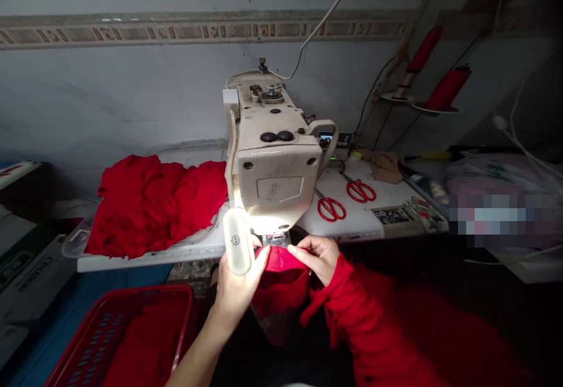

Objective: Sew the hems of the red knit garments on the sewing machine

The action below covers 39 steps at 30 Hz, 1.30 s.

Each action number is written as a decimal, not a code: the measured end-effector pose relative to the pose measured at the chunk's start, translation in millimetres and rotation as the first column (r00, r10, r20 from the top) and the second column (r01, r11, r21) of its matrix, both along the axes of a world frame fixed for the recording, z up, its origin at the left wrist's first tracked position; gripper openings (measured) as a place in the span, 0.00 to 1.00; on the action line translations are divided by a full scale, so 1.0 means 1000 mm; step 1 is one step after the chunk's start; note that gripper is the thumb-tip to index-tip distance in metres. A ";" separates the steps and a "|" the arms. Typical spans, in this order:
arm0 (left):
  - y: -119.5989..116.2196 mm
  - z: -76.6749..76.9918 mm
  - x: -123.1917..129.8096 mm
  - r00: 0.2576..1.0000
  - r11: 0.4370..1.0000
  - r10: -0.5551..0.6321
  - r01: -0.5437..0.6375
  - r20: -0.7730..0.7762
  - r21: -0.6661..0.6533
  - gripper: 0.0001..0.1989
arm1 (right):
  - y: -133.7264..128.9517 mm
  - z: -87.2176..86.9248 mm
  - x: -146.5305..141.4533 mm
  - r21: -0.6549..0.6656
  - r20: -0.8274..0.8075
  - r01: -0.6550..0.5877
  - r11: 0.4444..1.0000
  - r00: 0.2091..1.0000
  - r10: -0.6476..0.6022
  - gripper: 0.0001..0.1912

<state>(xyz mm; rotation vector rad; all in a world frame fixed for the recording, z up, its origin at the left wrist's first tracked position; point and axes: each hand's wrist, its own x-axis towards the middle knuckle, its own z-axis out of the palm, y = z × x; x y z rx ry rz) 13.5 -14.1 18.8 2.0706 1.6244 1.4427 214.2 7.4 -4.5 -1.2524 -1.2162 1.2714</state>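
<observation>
from my end, the red fabric sits at the front of the sewing machine, its top edge at the presser foot. its long axis runs from the foot down toward the body, its seam pointing up at the machine. my left hand, partly behind the lamp, pinches its left edge; my right hand pinches its right edge.
</observation>
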 end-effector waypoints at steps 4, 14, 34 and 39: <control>-0.022 -0.004 0.013 0.969 0.978 -0.098 0.135 -0.227 0.157 0.08 | 0.003 -0.001 0.002 -0.023 0.006 -0.023 0.999 1.000 0.023 0.20; -0.032 -0.017 0.021 0.926 0.961 -0.058 0.153 -0.372 0.231 0.18 | 0.020 -0.001 0.008 -0.054 -0.031 -0.032 0.998 0.999 0.031 0.19; -0.024 -0.031 0.004 0.956 0.956 -0.203 0.241 -0.213 0.170 0.27 | 0.023 -0.018 0.009 -0.090 -0.133 -0.087 0.992 0.988 0.074 0.21; -0.006 -0.046 -0.012 0.954 0.987 -0.060 0.102 0.295 -0.128 0.13 | 0.017 -0.028 0.013 -0.136 -0.101 -0.094 0.986 0.992 0.081 0.25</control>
